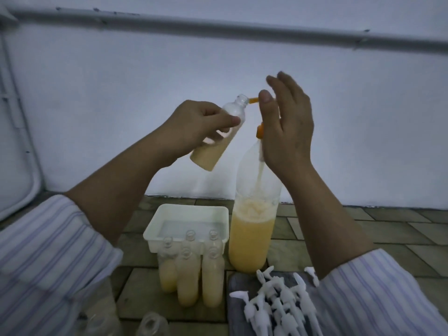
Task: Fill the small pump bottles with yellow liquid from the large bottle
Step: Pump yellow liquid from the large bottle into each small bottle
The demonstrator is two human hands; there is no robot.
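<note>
Home floor workspace, tiled floor [400,229], bare white wall [169,69], exposed pipe [218,23]

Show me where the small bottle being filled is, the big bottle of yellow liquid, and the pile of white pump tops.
small bottle [219,139], head view, on its tilted body below the fingers.
big bottle [251,241], head view, on its liquid-filled lower body.
white pump tops [278,301], head view, on the middle of the pile.

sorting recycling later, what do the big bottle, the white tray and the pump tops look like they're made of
Large bottle: probably clear thin plastic, since the yellow liquid shows through its wall.
White tray: likely opaque moulded plastic with a smooth, slightly glossy rim.
Pump tops: seemingly white rigid plastic, matte, with moulded nozzles and dip tubes.
</note>
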